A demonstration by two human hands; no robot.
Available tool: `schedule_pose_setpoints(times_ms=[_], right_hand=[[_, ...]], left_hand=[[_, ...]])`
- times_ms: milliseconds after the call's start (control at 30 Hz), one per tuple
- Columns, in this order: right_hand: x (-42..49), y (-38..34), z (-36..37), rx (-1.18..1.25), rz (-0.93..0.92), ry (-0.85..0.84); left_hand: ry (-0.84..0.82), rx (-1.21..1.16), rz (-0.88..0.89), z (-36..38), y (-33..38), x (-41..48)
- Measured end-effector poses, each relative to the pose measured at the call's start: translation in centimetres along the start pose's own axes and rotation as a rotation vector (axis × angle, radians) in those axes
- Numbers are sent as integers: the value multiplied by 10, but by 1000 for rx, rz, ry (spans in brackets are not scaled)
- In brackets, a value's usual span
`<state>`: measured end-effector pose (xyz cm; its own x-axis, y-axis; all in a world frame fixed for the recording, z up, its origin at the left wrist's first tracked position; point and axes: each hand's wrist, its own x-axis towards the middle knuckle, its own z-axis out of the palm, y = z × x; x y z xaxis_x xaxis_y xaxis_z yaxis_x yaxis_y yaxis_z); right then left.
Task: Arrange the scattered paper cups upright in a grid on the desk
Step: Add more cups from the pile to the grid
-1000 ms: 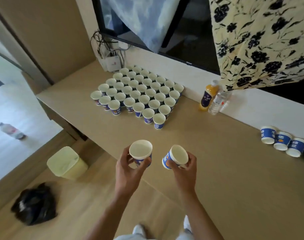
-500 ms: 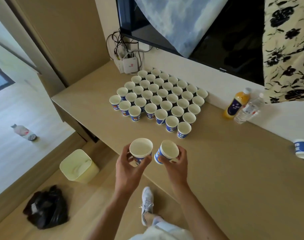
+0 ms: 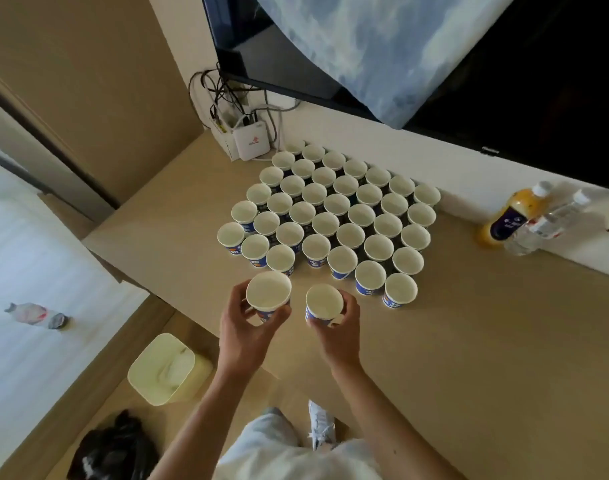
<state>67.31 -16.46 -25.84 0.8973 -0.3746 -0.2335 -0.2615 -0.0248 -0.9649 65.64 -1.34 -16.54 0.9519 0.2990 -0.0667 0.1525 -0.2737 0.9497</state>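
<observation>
Moved: coming forward with both hands since half a second ago, closing on the grid's (image 3: 336, 204) near edge; right cup (image 3: 323, 303) turning from tilted to near upright.
Left hand (image 3: 242, 329): gripping one cup, fingers and thumb curling round its wall, mouth facing up.
Right hand (image 3: 337, 336): gripping one cup the same way, fingers wrapping the wall below the rim.
Held cups: numbering two; left cup (image 3: 268, 292) and right cup hanging side by side, apart, over the front of the desk (image 3: 469, 341), just short of the grid.
Grid: standing upright at the desk's back left, reaching the wall; numbering thirty-eight cups, lying as five rows of seven plus a near row of three, rims close together.
Cups in all: forty showing.
Bottles: numbering three; one juice bottle (image 3: 505, 220) and one water bottle (image 3: 545, 226) standing together by the wall, right of the grid and apart from it; one floor bottle (image 3: 36, 313) lying on the pale surface far left.
Behind the grid: one white router (image 3: 251, 142) leaning at the wall, cables trailing up.
Below the desk: one pale bin (image 3: 168, 368) and one black bag (image 3: 112, 448) sitting on the floor.
Above: one dark screen (image 3: 538, 98) hanging on the wall, one cloth (image 3: 382, 46) draping over it.
</observation>
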Motion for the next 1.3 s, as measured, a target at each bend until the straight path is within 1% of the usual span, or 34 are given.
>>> schedule_pose_setpoints(times_ms=[133,233,367,500,700,867,1033,1200,1300], right_hand=[[13,11,23,-19,37,53],[23,16,38,-25,58,95],[40,20,59,-35,102,169],[51,25,81,-59,119,224],[64,30,99,-128,96,285],[69,36,109,-145,144,325],[72,45,115,-191,144,340],[72,46,120,-115,144,342],[67,45,119,-112,153,340]], left_hand=[[-59,27,-26,-9,-11,37],[-149,41,-36,-14,-22,66],[-270,56,-4,-14,-28,99],[-332,61,36,-17,-37,124],[-384,66,29,-27,-46,143],[-409,60,26,-36,-54,158],[-434,56,32,-37,-56,167],[-462,48,33,-38,-59,169],[-477,55,40,-38,-60,168]])
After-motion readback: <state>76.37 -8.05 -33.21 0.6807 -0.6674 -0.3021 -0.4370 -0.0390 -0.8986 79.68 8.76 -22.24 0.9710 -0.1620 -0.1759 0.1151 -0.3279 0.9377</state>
